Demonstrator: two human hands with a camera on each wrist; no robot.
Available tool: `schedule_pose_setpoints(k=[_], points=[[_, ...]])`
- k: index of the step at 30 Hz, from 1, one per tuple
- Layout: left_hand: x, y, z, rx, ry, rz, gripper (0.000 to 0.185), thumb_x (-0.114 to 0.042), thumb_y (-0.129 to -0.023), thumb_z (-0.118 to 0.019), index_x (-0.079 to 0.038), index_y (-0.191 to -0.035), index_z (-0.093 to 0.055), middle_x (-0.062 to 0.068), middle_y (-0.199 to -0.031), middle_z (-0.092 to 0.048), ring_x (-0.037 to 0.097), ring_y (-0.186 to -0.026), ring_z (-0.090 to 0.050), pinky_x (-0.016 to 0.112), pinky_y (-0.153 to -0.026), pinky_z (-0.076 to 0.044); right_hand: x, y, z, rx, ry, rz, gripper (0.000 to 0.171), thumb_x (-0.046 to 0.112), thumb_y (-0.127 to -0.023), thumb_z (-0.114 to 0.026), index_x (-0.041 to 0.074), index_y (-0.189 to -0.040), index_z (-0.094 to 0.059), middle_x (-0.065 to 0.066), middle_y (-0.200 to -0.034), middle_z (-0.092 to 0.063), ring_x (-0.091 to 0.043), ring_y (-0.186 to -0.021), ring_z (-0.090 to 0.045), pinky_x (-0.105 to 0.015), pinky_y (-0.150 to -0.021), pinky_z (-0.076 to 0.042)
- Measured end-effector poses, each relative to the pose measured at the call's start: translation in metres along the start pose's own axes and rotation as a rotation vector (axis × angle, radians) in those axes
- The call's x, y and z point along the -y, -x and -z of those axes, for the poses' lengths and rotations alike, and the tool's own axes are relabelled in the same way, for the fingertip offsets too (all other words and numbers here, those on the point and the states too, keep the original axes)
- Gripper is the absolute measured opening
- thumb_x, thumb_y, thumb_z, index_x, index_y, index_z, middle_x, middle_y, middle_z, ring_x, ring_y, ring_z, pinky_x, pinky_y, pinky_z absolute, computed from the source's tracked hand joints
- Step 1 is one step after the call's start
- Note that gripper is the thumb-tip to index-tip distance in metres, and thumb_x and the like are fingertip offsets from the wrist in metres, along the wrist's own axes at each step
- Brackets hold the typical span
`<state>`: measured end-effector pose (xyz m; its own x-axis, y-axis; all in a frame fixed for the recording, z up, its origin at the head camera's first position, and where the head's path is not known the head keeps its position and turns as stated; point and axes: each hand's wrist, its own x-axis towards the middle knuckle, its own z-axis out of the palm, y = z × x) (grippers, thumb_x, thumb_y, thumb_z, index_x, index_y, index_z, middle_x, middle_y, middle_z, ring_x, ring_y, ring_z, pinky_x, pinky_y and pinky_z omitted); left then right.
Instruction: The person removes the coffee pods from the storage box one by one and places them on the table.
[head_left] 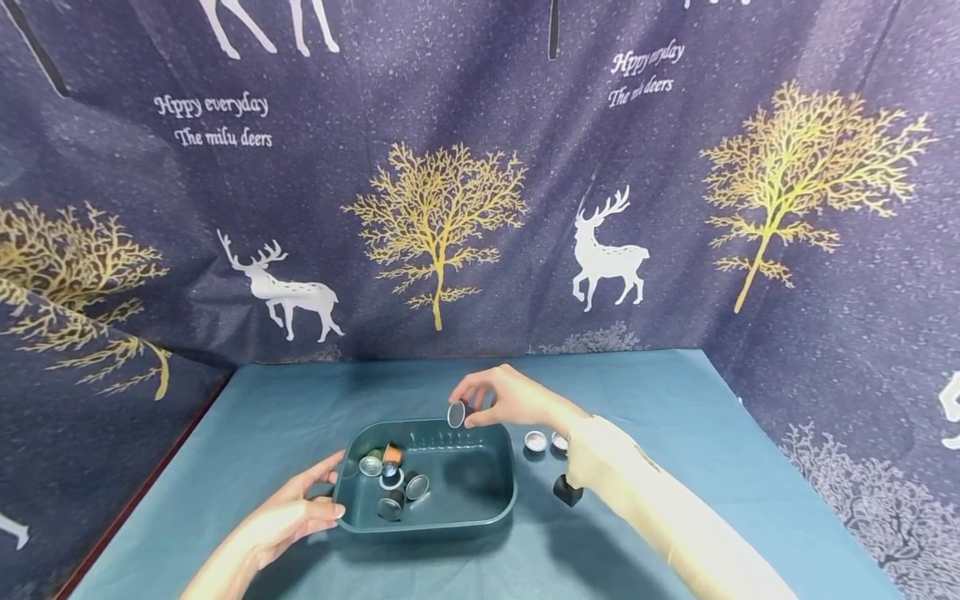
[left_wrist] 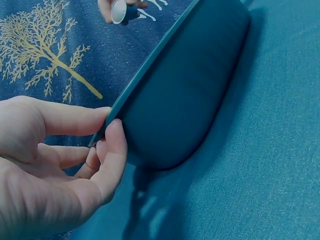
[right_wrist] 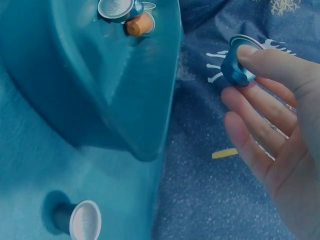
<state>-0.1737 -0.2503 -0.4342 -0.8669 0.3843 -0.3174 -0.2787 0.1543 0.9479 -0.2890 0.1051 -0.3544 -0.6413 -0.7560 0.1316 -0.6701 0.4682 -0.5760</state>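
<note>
A dark green tray sits on the teal table and holds several coffee capsules, one of them orange. My right hand pinches a dark blue capsule with a silver foil lid just above the tray's far rim. The wrist view shows that capsule between thumb and fingertips. My left hand holds the tray's left rim, thumb and fingers on its edge.
Two more capsules lie on the table right of the tray, and a dark one lies near my right forearm. Blue fabric walls printed with deer and trees enclose the table on three sides.
</note>
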Motion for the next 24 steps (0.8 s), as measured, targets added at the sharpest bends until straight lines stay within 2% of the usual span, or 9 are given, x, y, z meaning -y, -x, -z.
schedule_pose_setpoints(k=[8,14,18,24], points=[[0.001,0.001,0.001,-0.001,-0.001,0.003,0.092,-0.007,-0.092,-0.061,0.000,-0.158,0.003,0.024,-0.142,-0.010,0.013,-0.099,-0.064,0.031,-0.091,-0.052,-0.011,0.019,0.000,-0.076,-0.055,-0.048,0.036,0.018,-0.085,-0.078,0.024,-0.119,-0.069,0.008,-0.106,-0.071,-0.006,-0.090,-0.065,-0.025,-0.073,-0.056],[0.001,0.000,0.000,0.001,0.004,-0.001,0.092,-0.007,-0.092,-0.061,0.000,-0.157,0.003,0.025,-0.144,-0.008,0.013,-0.100,-0.063,0.031,-0.090,-0.052,-0.020,0.030,0.003,-0.140,-0.076,-0.040,0.037,0.017,-0.085,-0.077,0.018,-0.121,-0.069,0.003,-0.102,-0.073,-0.009,-0.090,-0.066,-0.030,-0.071,-0.058],[0.001,0.000,0.000,0.000,0.008,-0.006,0.092,-0.006,-0.091,-0.061,0.000,-0.157,0.003,0.025,-0.144,-0.008,0.012,-0.099,-0.063,0.030,-0.089,-0.051,-0.026,0.037,0.005,-0.164,-0.108,-0.052,0.037,0.019,-0.085,-0.077,0.019,-0.121,-0.069,0.002,-0.103,-0.072,-0.010,-0.092,-0.067,-0.032,-0.072,-0.059],[0.002,0.000,0.001,0.003,0.007,-0.003,0.092,-0.006,-0.092,-0.061,0.001,-0.157,0.003,0.024,-0.142,-0.010,0.012,-0.100,-0.063,0.030,-0.090,-0.051,-0.032,0.046,0.006,-0.204,-0.142,-0.055,0.036,0.020,-0.085,-0.077,0.018,-0.120,-0.069,0.000,-0.103,-0.073,-0.013,-0.096,-0.068,-0.028,-0.079,-0.058]])
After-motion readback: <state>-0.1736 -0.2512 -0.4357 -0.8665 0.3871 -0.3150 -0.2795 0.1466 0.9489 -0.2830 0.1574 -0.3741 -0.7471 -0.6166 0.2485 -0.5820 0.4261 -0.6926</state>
